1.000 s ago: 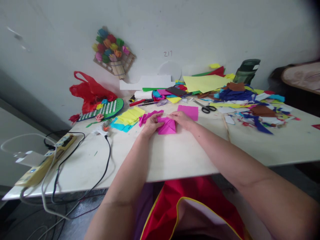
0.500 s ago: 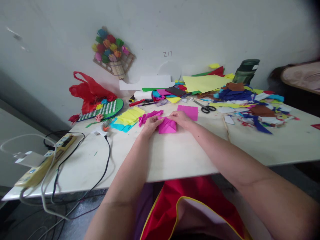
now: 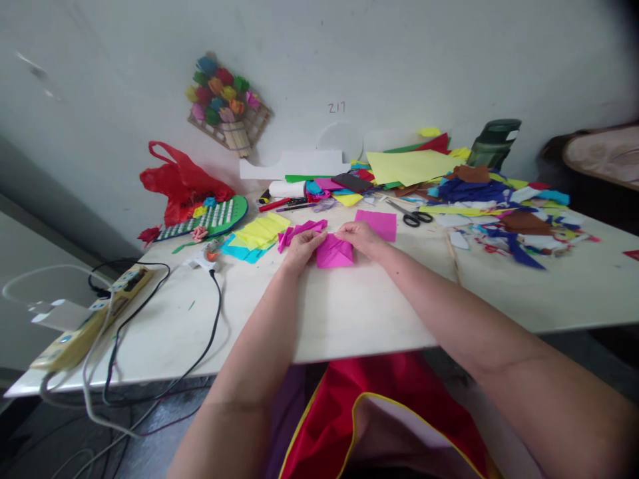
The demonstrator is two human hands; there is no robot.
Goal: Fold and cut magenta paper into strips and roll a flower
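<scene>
The folding of the pink paper [image 3: 335,254] looks partly done: it lies on the near-middle of the surface [image 3: 349,313], between the hands, with slanting creases crossing its face and its lower edge lying fairly straight. Left of it, touching or just behind the left hand [image 3: 301,251], lie folded pink pieces [image 3: 305,228] that seem further worked, while a flat pink sheet [image 3: 382,225] behind the right hand [image 3: 360,236] shows no folds — apparently untouched. How many folds the held piece has cannot be told.

Both forearms reach forward and converge, the wrists low over the surface. The left fingers are drawn together on the paper's upper left corner, thumb on top; the right fingers are closed in a pinch at its upper right edge — though the exact grip underneath is hidden. The scissors [image 3: 413,217] lie apart, beyond the right hand.
</scene>
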